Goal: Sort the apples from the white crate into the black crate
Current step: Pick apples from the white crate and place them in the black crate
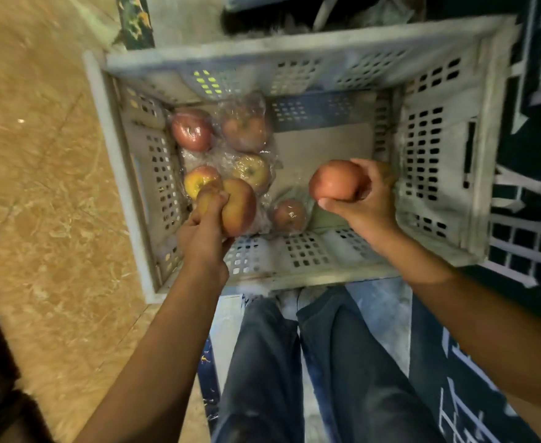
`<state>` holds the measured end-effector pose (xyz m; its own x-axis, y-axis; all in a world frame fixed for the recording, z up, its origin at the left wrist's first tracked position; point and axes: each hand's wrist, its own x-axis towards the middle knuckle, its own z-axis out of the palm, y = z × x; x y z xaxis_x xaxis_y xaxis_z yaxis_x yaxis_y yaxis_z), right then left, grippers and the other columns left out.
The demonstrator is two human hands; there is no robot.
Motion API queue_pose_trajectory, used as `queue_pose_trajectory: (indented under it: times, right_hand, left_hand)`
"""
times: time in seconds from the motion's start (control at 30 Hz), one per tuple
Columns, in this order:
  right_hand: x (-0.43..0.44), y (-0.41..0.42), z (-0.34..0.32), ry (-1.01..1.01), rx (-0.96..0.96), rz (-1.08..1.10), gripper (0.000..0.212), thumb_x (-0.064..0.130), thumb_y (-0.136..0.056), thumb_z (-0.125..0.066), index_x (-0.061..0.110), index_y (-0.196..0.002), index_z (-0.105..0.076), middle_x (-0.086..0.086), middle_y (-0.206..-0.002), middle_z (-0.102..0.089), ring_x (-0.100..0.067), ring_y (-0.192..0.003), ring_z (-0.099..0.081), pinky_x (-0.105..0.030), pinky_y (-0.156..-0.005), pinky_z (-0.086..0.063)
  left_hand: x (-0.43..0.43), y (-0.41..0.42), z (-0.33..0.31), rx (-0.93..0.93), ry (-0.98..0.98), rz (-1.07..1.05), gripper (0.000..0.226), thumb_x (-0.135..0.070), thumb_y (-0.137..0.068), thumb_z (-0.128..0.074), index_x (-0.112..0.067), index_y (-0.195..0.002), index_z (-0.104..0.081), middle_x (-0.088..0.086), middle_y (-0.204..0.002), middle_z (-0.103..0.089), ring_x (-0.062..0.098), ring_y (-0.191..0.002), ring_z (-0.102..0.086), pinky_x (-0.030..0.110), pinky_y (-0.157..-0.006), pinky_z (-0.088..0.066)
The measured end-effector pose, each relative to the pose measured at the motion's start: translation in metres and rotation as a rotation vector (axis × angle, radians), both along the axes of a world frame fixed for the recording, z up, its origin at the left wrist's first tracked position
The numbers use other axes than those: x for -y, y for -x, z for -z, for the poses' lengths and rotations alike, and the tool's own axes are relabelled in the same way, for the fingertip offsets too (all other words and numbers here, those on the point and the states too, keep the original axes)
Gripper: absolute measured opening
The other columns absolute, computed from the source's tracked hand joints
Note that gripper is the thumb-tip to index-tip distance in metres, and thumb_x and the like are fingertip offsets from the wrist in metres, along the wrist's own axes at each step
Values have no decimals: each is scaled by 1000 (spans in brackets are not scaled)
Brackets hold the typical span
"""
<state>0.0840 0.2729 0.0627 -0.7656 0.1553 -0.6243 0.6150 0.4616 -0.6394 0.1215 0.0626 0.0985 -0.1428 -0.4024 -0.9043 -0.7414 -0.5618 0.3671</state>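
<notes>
The white perforated crate [435, 174] stands in front of me, seen from above. Several red-yellow apples lie in its left half on clear plastic wrap, among them a red one [192, 129] at the back left and a small one [290, 214] near the front. My left hand [203, 231] is inside the crate near its front left corner, shut on two apples [238, 206]. My right hand [363, 199] holds a red apple [338, 180] above the crate's right half. The black crate is out of view.
A brown cardboard sheet [323, 155] lines the crate floor. A tan straw-strewn floor [38, 187] spreads to the left. Dark fabric with white line patterns [531, 219] lies at the right. My legs in dark trousers [294, 362] are below the crate.
</notes>
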Motion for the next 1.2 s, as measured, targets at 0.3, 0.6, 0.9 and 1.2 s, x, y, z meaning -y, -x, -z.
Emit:
queue_pose_trajectory:
  times: [0.3, 0.6, 0.9, 1.2]
  right_hand:
    - [58, 25, -187, 807, 397, 595, 46, 38, -66, -70, 20, -106, -54, -9, -107, -59, -20, -86, -60, -29, -70, -48]
    - [72, 8, -257, 1648, 751, 307, 78, 64, -67, -65, 3, -113, -50, -17, -78, -59, -23, -54, -56, -29, -52, -47]
    - [95, -10, -352, 789, 104, -20, 89, 31, -36, -86, 28, -115, -45, -3, -121, -53, -20, -93, -63, -28, -67, -58]
    - [103, -44, -400, 226, -595, -271, 74, 32, -49, -80, 36, -106, -34, 39, -108, -41, 5, -95, -51, -38, -82, -51]
  left_hand:
    - [36, 16, -139, -125, 44, 36, 27, -27, -81, -69, -11, -99, -59, 9, -91, -61, 20, -79, -60, 27, -58, -50]
    - [75, -8, -238, -219, 69, -5, 9, -25, -88, -61, -21, -83, -53, -1, -79, -57, 15, -70, -57, 28, -63, -46]
    - [81, -48, -314, -235, -39, -113, 10, -33, -88, -60, -26, -93, -58, 0, -93, -55, 13, -82, -60, 29, -72, -56]
    - [74, -39, -379, -262, -163, -21, 9, -25, -89, -58, -21, -96, -56, 9, -93, -51, 20, -81, -59, 28, -62, -57]
